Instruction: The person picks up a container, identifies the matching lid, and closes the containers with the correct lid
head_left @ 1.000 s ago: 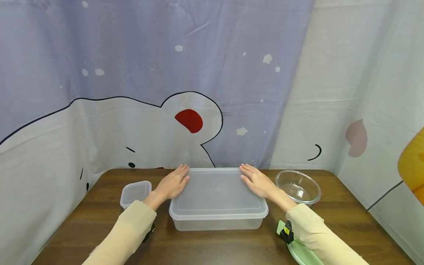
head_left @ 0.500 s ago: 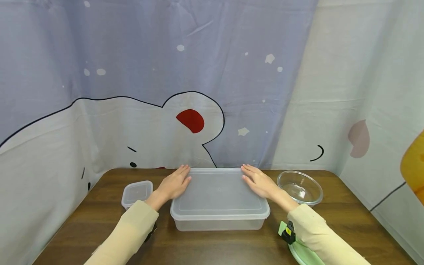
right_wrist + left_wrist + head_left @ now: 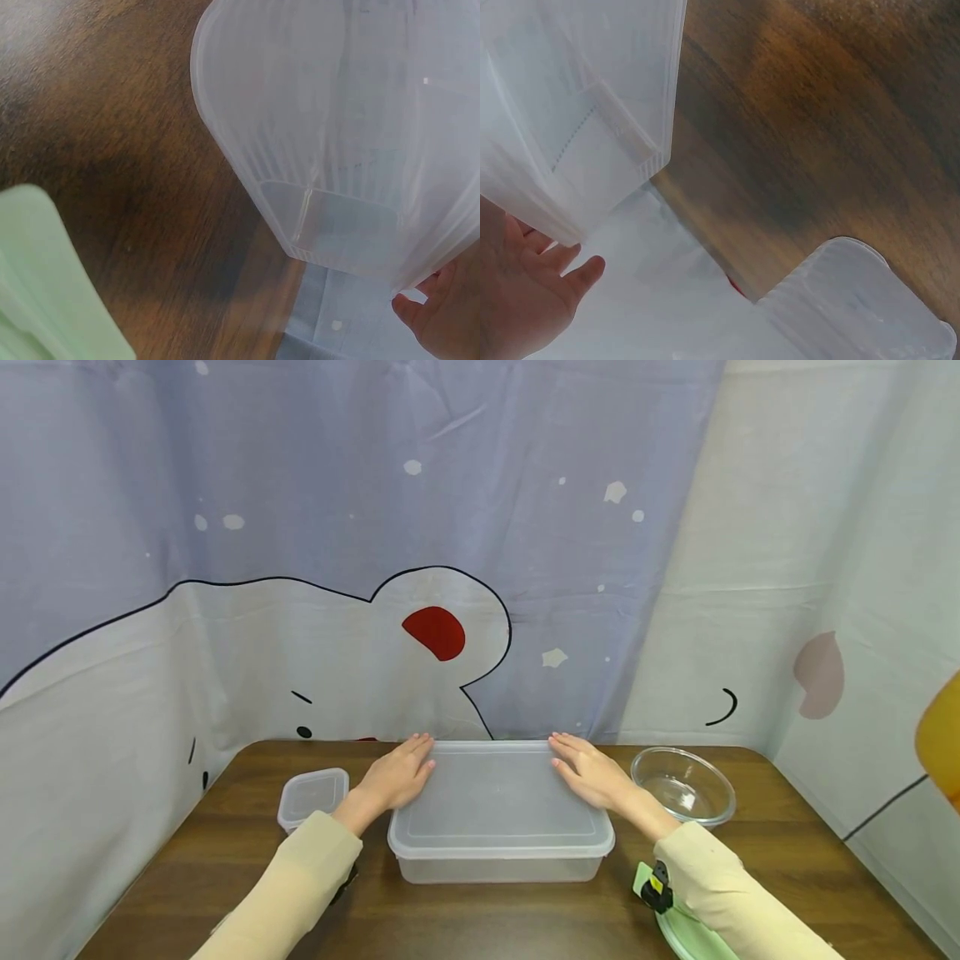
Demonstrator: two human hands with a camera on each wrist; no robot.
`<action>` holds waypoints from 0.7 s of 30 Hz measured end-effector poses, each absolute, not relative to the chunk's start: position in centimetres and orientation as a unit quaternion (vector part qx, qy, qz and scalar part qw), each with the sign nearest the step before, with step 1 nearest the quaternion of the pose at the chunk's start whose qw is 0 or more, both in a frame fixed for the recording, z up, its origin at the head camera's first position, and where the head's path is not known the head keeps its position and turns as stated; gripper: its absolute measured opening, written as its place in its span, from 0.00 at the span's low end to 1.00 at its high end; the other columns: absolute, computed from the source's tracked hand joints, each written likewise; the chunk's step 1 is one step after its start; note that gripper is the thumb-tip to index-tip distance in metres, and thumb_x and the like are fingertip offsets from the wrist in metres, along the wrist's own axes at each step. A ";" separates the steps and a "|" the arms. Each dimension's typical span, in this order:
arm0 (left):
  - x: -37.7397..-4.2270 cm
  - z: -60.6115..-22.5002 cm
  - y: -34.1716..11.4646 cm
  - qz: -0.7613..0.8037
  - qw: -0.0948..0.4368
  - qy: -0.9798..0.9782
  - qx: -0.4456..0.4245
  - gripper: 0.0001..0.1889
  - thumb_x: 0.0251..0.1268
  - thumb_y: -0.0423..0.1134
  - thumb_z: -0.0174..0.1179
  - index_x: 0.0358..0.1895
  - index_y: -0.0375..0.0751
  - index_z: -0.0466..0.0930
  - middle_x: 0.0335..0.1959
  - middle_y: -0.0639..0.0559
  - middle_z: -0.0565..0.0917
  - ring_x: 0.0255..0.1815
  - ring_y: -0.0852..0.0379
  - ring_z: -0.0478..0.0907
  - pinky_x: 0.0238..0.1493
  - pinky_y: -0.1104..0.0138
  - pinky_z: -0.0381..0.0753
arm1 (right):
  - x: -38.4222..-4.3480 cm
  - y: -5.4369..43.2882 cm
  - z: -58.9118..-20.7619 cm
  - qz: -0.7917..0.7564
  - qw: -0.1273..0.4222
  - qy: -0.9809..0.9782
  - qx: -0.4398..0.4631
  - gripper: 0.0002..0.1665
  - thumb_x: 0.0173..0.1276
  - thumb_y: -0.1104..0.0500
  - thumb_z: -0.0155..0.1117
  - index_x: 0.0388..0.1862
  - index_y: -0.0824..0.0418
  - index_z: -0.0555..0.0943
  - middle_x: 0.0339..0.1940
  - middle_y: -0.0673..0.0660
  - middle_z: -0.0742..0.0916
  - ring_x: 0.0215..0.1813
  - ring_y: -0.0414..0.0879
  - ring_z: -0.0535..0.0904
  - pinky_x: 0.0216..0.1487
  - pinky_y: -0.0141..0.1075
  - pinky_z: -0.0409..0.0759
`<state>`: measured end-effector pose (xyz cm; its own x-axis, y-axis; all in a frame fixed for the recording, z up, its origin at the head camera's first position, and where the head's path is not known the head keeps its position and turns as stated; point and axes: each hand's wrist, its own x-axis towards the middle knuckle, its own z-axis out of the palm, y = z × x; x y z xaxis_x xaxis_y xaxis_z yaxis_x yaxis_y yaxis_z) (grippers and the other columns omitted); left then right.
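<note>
A large clear plastic food container (image 3: 498, 868) stands in the middle of the table with its frosted lid (image 3: 495, 797) on top. My left hand (image 3: 397, 777) rests on the lid's far left corner, fingers extended forward. On the far right corner my right hand (image 3: 592, 777) lies the same way, its thumb on the lid's top. From below, the left wrist view has the container's wall (image 3: 622, 97) with fingertips at its rim. The right wrist view catches the container (image 3: 330, 135) and part of the hand at its far edge.
A small lidded plastic box (image 3: 311, 797) stands left of the container on the wooden table (image 3: 450, 927). To the right is a round glass bowl (image 3: 682, 785), partly behind the right forearm. A light green item (image 3: 693, 931) lies under the right sleeve. A printed curtain (image 3: 480, 527) hangs behind.
The whole head view has shifted slightly, so everything sits a little further right. Both hands stay at the same places on the lid.
</note>
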<state>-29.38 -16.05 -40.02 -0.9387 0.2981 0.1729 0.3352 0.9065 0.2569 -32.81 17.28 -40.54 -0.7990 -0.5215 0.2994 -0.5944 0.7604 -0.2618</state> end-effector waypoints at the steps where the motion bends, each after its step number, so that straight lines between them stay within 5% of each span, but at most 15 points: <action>1: -29.4 -40.1 -16.1 -0.143 0.066 -0.974 -0.162 0.27 0.76 0.45 0.42 0.71 0.32 0.61 0.73 0.39 0.62 0.76 0.43 0.56 0.74 0.51 0.58 | -32.8 17.3 -40.6 0.173 0.106 -0.932 0.299 0.28 0.76 0.54 0.47 0.68 0.69 0.67 0.71 0.64 0.71 0.74 0.59 0.62 0.73 0.53 0.61; 21: -29.2 -40.6 -16.1 -0.168 0.083 -0.969 -0.161 0.27 0.77 0.46 0.41 0.71 0.32 0.61 0.74 0.40 0.62 0.76 0.44 0.55 0.74 0.52 0.58 | -32.8 17.4 -41.0 0.178 0.127 -0.929 0.298 0.28 0.76 0.53 0.47 0.67 0.68 0.69 0.71 0.62 0.71 0.73 0.59 0.63 0.72 0.53 0.62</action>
